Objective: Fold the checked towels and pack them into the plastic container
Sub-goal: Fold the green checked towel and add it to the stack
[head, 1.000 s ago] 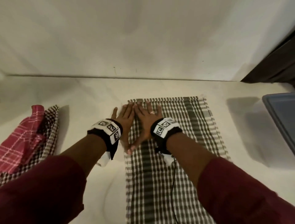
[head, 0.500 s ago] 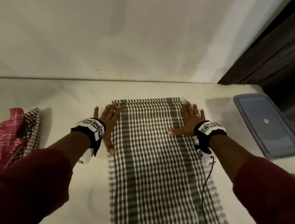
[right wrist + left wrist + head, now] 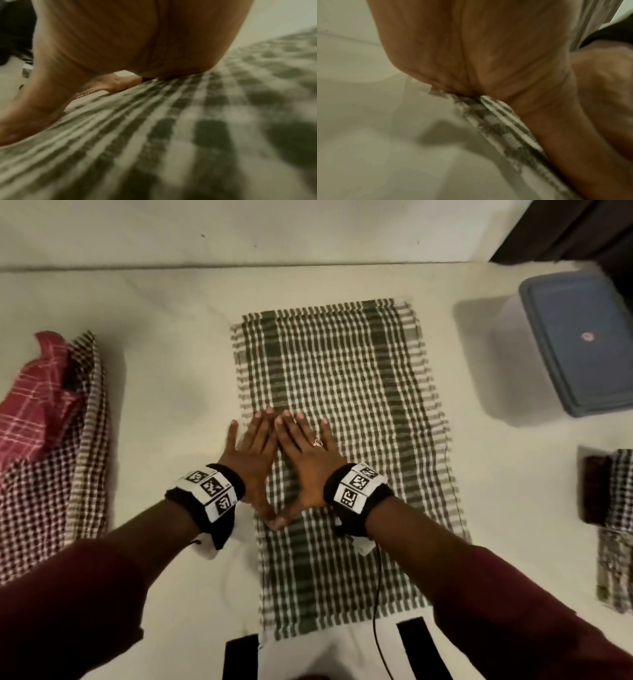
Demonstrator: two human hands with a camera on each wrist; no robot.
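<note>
Since 0.5 s ago: hands, then spread to the towel's L and R edges near its far end, are back together mid-towel; view has tipped down, near hem now in frame.

Green checked towel (image 3: pixel 342 405) lies flat, long axis running away from the person, on the pale counter (image 3: pixel 171 371). Far hem stops short of the wall; near hem overlaps a white cloth w/ black bars (image 3: pixel 325 652) at bottom of frame. Bare counter strip on both long sides. Towel pile (image 3: pixel 51 446) (red check + brown check) bunched at L, well apart from the towel. Another folded checked towel (image 3: pixel 616 525) at R frame edge, partly cut off.

Container (image 3: pixel 579 344) sits far R, grey-blue lid on; contents not visible. Apart from the towel.

L hand (image 3: pixel 253 453): palm down, fingers straight, released, pressing on towel's L dark stripe, little finger over the L edge. R hand (image 3: pixel 305 460): palm down, fingers straight, released, ring on one finger, flat on towel just R of the L hand. Index fingers touch along their length, thumb tips meet toward the person. Marker bands on both wrists; cable trails from R wrist across the towel. Wrist views blurred: palm heels on check fabric.
</note>
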